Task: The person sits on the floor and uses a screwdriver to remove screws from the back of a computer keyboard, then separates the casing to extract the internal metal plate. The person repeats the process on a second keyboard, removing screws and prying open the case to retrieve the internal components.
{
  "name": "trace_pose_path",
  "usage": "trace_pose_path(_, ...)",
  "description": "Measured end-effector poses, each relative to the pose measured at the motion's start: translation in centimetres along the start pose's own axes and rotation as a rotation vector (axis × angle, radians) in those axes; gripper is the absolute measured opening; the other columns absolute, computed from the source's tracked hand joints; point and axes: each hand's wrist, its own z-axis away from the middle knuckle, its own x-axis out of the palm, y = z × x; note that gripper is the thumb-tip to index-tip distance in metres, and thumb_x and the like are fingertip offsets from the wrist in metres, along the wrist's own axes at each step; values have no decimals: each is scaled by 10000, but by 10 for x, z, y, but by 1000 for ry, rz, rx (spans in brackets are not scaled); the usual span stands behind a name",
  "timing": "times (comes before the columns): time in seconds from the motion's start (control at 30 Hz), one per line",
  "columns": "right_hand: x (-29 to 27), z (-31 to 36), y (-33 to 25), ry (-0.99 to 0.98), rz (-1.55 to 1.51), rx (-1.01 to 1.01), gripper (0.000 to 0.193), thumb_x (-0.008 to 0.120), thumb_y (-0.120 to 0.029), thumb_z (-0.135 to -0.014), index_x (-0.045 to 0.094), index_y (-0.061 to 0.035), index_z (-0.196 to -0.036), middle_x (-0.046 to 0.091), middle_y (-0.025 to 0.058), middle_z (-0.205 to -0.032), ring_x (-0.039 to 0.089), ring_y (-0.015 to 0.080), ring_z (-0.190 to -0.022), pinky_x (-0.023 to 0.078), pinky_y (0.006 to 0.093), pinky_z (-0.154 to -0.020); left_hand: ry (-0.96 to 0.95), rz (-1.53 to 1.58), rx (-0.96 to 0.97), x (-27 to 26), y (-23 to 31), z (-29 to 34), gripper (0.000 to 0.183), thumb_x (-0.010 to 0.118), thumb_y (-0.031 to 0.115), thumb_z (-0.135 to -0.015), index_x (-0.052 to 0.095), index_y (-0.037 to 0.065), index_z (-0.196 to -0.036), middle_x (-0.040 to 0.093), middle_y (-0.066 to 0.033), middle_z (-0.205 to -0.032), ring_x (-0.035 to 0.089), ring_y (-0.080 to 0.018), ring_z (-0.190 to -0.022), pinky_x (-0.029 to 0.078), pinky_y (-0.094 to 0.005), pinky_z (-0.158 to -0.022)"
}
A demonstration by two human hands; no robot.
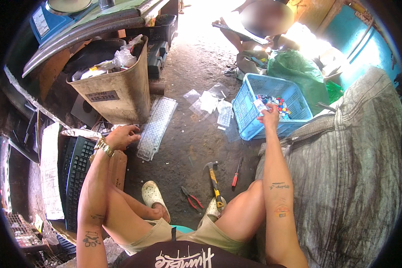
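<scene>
The right hand point(269, 115) pinches a small pale piece point(259, 105) over the blue basket point(253, 130). The left hand point(122, 137), loosely spread, is nearer the long clear sheets point(158, 127), just right, pointing away.

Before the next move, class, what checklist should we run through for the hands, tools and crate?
1. Right hand gripping: ok; it pinches a small pale piece.
2. Left hand free: ok; it appears empty.
3. Floor by the cream clogs free of tools: not ok; claw hammer, red-handled pliers and red-handled screwdriver are there.
4. Blue plastic crate upright: ok; small multicoloured pieces lie inside.
5. Kind of those pieces: cannot tell; too small.
</scene>
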Motion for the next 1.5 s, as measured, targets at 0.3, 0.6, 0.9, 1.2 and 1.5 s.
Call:
trace_pose_path(0.3, 3, -2, 4, 38, -40, -1, 350, 622, -20, -874, 529, -6, -1211, 714, 157, -970, 701, 201, -551, 500, 282, -418, -70, 68, -42, -2, 7, 1, 468, 691, 298, -932, 610, 27, -1305, 720, -172, -1102, 711, -246, -893, 610, -368, -709)
trace_pose_path(0.6, 2, 4, -3, 19, 33, -24, 343, 562, -11, -894, 694, -81, -1203, 735, 123, -951, 709, 170, -566, 494, 255, -421, 18, -29, 79, 4, -1, -3, 476, 674, 342, -937, 616, 19, -1282, 739, -168, -1033, 718, -265, -789, 572, -377, -697)
trace_pose_path(0.9, 5, 5, -4, 75, 5, -36, 354, 594, -22, -891, 603, -33, -1245, 726, 140, -968, 703, 183, -555, 490, 262, -415, 4, -19, 61, 1, 5, 2, 479, 668, 356, -935, 624, 24, -1278, 739, -180, -1040, 712, -315, -950, 543, -404, -843)
trace_pose_path(1.2, 5, 3, -2, 37, 3, -13, 357, 602, -26, -904, 530, 1, -1253, 692, 150, -1029, 693, 193, -557, 494, 271, -436, -41, 19, 51, 2, 3, -1, 465, 669, 295, -951, 593, 22, -1320, 714, -170, -1107, 707, -232, -895, 620, -349, -673)
trace_pose_path(1.5, 6, 4, -3, 55, -4, -23, 322, 626, -45, -892, 554, 9, -1201, 715, 149, -947, 698, 193, -553, 498, 281, -430, -59, 22, 31, 1, 6, 0, 464, 660, 287, -964, 577, 32, -1342, 704, -151, -1113, 697, -207, -886, 630, -326, -638)
